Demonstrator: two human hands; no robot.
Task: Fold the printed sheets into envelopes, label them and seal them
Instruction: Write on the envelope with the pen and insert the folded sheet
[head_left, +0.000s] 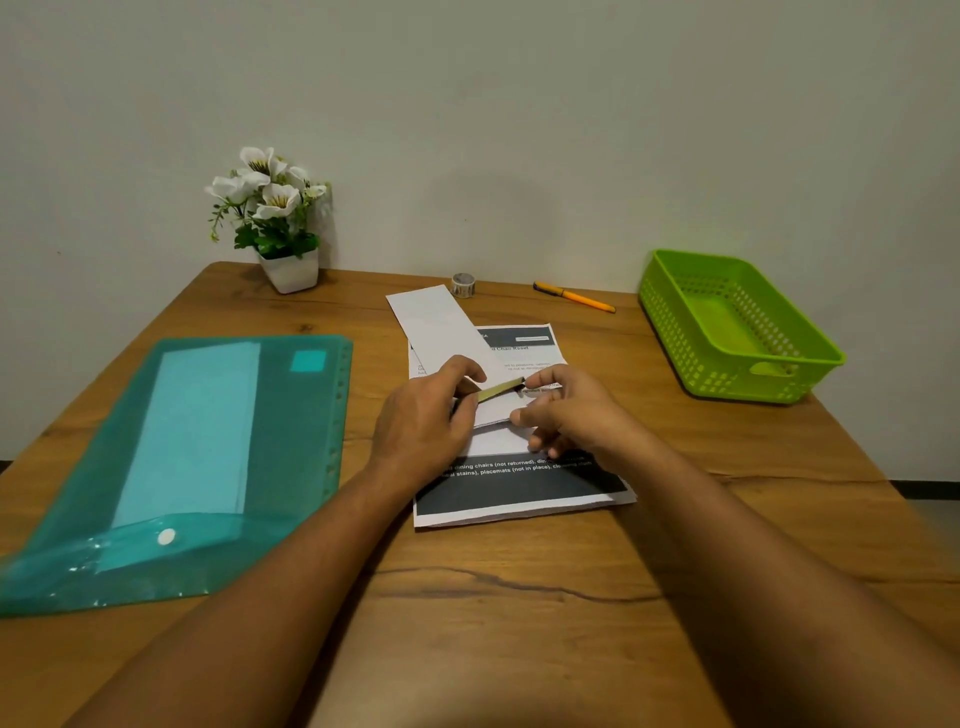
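Observation:
A stack of printed sheets (519, 491) with dark bands lies at the table's middle. On it rests a long white envelope (441, 327), slanting toward the back left. My left hand (423, 421) pinches one end of a narrow olive-gold strip (501, 389) above the envelope's near end. My right hand (566, 408) pinches the strip's other end with thumb and forefinger, its other fingers loosely curled over the paper. A small tape roll (463, 285) and an orange pen (574, 296) lie at the back.
A teal plastic folder (291, 415) holding white paper lies on the left. A green perforated basket (737, 325) stands at the right rear. A white pot of artificial flowers (275, 218) sits at the back left against the wall. The wooden table (519, 597) extends toward me.

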